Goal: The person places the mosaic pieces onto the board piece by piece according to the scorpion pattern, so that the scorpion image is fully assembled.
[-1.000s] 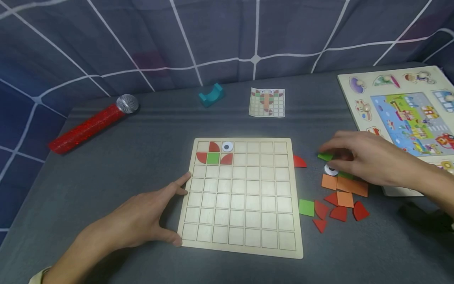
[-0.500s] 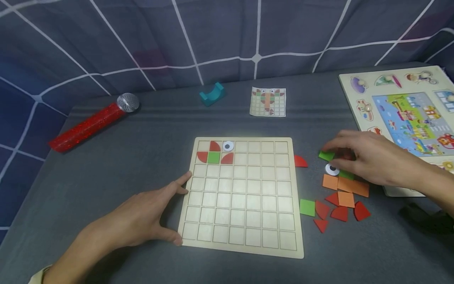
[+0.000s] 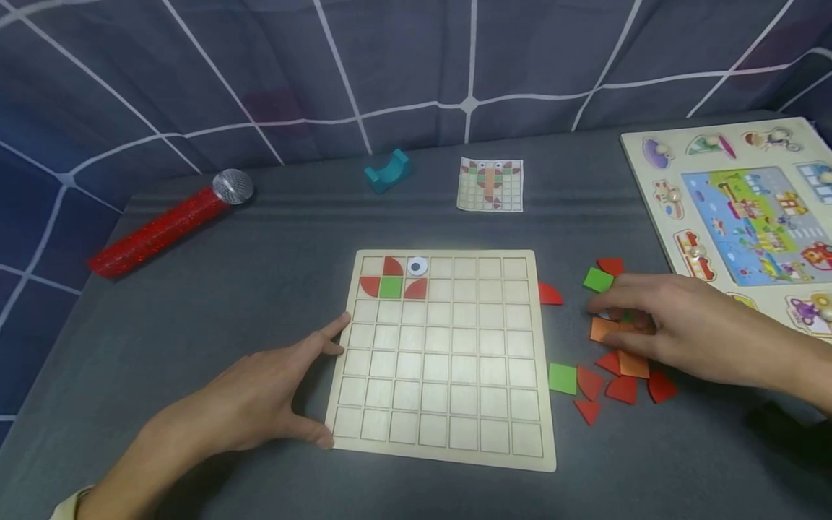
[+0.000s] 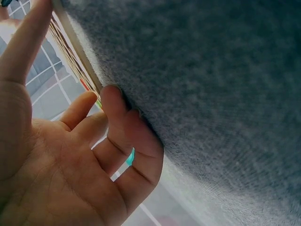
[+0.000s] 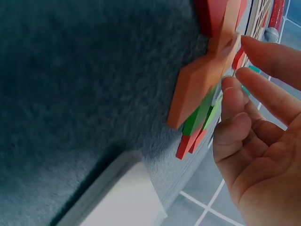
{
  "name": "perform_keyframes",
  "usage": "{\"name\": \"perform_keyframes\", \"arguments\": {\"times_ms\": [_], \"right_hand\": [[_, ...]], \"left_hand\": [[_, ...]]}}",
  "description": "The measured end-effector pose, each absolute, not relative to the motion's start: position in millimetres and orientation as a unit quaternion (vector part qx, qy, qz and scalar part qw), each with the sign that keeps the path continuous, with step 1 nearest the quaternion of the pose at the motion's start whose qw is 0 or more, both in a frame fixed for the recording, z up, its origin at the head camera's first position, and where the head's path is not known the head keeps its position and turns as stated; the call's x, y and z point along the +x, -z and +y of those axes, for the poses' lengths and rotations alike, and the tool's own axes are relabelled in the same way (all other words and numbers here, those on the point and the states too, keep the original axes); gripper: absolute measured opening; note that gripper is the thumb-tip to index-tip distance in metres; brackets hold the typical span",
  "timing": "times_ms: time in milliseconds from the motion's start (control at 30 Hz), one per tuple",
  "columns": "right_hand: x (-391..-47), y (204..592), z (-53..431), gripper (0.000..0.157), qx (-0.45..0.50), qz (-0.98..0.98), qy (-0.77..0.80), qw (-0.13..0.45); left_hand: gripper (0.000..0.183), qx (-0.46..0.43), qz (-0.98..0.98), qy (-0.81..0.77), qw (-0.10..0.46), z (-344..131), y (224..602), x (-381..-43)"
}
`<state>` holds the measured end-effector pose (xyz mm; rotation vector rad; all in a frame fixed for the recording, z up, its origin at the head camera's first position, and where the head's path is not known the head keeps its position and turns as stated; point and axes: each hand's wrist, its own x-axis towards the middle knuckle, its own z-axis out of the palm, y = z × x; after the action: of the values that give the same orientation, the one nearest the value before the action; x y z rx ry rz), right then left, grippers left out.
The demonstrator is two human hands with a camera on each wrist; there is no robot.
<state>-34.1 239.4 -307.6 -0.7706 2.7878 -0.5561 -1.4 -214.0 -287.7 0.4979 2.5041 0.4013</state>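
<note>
My left hand (image 3: 250,397) is spread at the left side of a wooden grid board (image 3: 448,462), fingertips and thumb right at its edge. Its top-left squares bear a green square (image 3: 391,287), an eye disc (image 3: 417,266) and red quarter-circles (image 3: 417,289). Over the loose tiles to the right lies my right hand (image 3: 676,325), its thumb at an orange square (image 3: 603,330). A second eye disc is mostly hidden under its index finger. In the right wrist view, thumb and index finger (image 5: 263,92) stand apart beside the orange tile (image 5: 200,84).
Red tiles (image 3: 622,390) and a green square (image 3: 562,378) lie right of the board; another green square (image 3: 598,279) is farther back. A printed pattern card (image 3: 490,185), a teal arch block (image 3: 388,172) and a red microphone (image 3: 165,230) lie behind. A picture puzzle (image 3: 650,166) is at far right.
My right hand has moved toward me, from the green tiles to above the orange ones, uncovering a green square and a red tile behind. My left hand has stayed at the board.
</note>
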Motion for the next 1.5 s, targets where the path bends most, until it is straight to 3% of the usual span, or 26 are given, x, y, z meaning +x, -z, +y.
{"name": "perform_keyframes", "arguments": {"times_ms": [400,700,933,1167,1500], "right_hand": [[-25.1,309.3,233.7,0.024,-0.261,0.945,0.177,0.088],[-23.0,313.0,234.9,0.030,-0.309,0.931,0.188,0.046],[-23.4,314.1,237.5,0.033,-0.308,0.934,0.163,0.076],[-23.9,310.9,233.1,0.032,-0.304,0.933,0.184,0.065],[-31.3,298.9,202.2,0.025,-0.322,0.923,0.211,0.013]], "left_hand": [[0.131,0.196,0.933,-0.148,0.264,-214.6,287.4,-1.9],[0.132,0.194,0.932,-0.147,0.268,-213.7,288.0,-2.2],[0.133,0.192,0.932,-0.148,0.270,-214.0,286.9,-1.2],[0.133,0.190,0.932,-0.149,0.271,-213.6,287.2,-1.0],[0.132,0.192,0.931,-0.157,0.267,-214.4,287.8,-0.9]]}}
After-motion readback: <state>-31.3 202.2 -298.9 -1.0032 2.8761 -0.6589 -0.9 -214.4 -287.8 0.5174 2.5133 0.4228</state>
